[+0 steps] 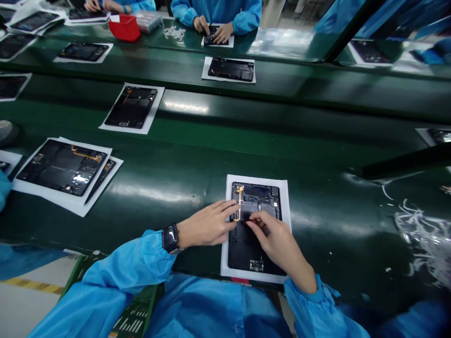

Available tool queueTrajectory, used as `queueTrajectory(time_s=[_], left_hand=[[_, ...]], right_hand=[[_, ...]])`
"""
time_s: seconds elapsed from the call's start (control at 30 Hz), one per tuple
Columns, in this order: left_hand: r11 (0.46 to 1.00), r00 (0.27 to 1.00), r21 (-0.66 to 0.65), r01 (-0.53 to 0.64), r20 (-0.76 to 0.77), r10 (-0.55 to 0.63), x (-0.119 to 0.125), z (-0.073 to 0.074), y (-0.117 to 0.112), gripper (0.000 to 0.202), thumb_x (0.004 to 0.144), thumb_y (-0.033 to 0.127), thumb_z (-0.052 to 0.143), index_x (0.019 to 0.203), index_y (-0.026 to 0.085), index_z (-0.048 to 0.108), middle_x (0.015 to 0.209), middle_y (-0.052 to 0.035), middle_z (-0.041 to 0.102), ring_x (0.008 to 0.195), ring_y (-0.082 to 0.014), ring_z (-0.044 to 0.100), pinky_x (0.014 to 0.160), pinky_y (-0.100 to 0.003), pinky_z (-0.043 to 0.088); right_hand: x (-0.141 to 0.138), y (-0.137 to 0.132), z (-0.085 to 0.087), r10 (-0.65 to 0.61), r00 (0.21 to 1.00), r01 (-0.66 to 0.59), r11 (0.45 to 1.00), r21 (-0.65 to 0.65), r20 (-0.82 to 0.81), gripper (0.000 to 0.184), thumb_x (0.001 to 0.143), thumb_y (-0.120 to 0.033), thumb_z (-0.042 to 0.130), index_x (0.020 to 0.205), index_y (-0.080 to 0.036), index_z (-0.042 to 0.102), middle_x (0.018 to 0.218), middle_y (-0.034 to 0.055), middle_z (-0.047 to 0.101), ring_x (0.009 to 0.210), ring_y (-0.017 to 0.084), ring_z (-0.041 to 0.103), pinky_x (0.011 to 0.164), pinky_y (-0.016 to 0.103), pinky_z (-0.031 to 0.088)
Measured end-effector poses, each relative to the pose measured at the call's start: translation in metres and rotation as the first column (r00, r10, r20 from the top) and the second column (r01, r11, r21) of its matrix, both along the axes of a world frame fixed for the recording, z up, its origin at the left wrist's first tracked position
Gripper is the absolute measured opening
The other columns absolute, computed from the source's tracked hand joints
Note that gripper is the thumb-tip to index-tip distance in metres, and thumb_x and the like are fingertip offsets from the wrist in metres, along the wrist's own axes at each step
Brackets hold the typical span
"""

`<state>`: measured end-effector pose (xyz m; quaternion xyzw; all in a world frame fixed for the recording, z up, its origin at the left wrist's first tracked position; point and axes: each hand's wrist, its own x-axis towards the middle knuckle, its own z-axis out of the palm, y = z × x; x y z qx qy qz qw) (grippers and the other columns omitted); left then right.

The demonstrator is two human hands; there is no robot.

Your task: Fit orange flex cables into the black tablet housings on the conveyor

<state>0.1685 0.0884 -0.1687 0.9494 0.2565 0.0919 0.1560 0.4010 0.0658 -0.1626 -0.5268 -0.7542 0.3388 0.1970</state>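
In front of me a black tablet housing (243,249) lies on a white sheet (287,206) near the bench edge. An orange flex cable (241,195) runs down its upper left part. My left hand (211,223) rests over the housing's left edge, fingers stretched out flat beside the cable. Over the middle of the housing is my right hand (273,234), thumb and index finger pinched together. Whatever sits between those fingertips is too small to make out. A dark watch (169,237) is on my left wrist.
More tablet housings on sheets lie left (63,166), further back (132,107) and across (230,69). White strips (423,234) are heaped at right beside a dark bar (405,162). Co-workers' hands (221,34) work opposite, near a red bin (124,27). A green crate (141,310) stands below.
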Motion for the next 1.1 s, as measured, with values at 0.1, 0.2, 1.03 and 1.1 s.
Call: queueTrajectory(time_s=[0.1, 0.2, 1.03, 1.1], left_hand=[[1.000, 1.000, -0.020, 0.012, 0.027, -0.011, -0.002, -0.002, 0.001, 0.026, 0.084, 0.019, 0.060, 0.108, 0.013, 0.065, 0.145, -0.0175, 0.042, 0.138, -0.0334, 0.036, 0.114, -0.047, 0.035], [0.997, 0.995, -0.071, 0.004, 0.103, 0.003, -0.005, -0.004, 0.007, 0.025, 0.086, 0.017, 0.055, 0.110, 0.014, 0.063, 0.142, -0.0153, 0.047, 0.135, -0.0297, 0.042, 0.112, -0.045, 0.038], [0.975, 0.976, -0.160, -0.154, 0.126, 0.175, -0.005, -0.018, 0.008, 0.099, 0.076, 0.044, 0.078, 0.147, 0.005, 0.022, 0.156, -0.0255, 0.019, 0.149, -0.0310, 0.009, 0.121, -0.046, 0.017], [0.975, 0.976, -0.158, -0.155, 0.128, 0.176, -0.005, -0.018, 0.008, 0.098, 0.076, 0.043, 0.079, 0.147, 0.006, 0.023, 0.156, -0.0251, 0.019, 0.149, -0.0308, 0.009, 0.121, -0.046, 0.017]], right_hand=[[-0.004, 0.000, 0.001, 0.033, 0.999, -0.034, 0.999, 0.041, 0.031, 0.011, 0.099, -0.025, 0.046, 0.102, -0.023, 0.055, 0.093, 0.0046, 0.065, 0.082, 0.021, 0.064, 0.071, 0.032, 0.049], [-0.009, -0.001, 0.002, 0.082, 0.992, -0.089, 0.993, 0.081, 0.092, 0.013, 0.099, -0.022, 0.042, 0.104, -0.022, 0.055, 0.096, 0.0060, 0.065, 0.084, 0.021, 0.064, 0.072, 0.032, 0.049], [-0.021, -0.020, 0.003, -0.139, 0.990, 0.142, 0.974, 0.177, -0.029, 0.007, 0.092, -0.024, 0.061, 0.099, -0.023, 0.064, 0.094, 0.0036, 0.072, 0.084, 0.022, 0.070, 0.072, 0.032, 0.056], [-0.024, -0.020, 0.003, -0.115, 0.993, 0.119, 0.977, 0.177, -0.032, 0.008, 0.093, -0.023, 0.060, 0.100, -0.023, 0.063, 0.095, 0.0039, 0.072, 0.086, 0.022, 0.070, 0.074, 0.033, 0.057]])
